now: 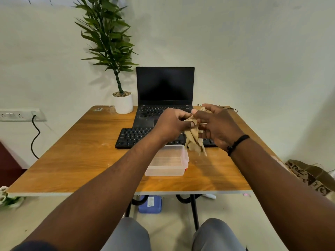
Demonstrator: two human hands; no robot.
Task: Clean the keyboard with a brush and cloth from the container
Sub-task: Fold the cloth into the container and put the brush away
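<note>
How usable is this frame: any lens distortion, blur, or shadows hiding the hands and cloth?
Head view: wide-angle bending curves the table edges; light is soft and even, with faint shadows under the container; the left hand and right hand gripping the cloth look slightly soft, and both cover part of the keyboard.

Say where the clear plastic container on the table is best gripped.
Grip the clear rectangular plastic container by its two short side walls, coming from above: it sits upright, lidless and apparently empty, with its raised rim exposed all round.
</note>
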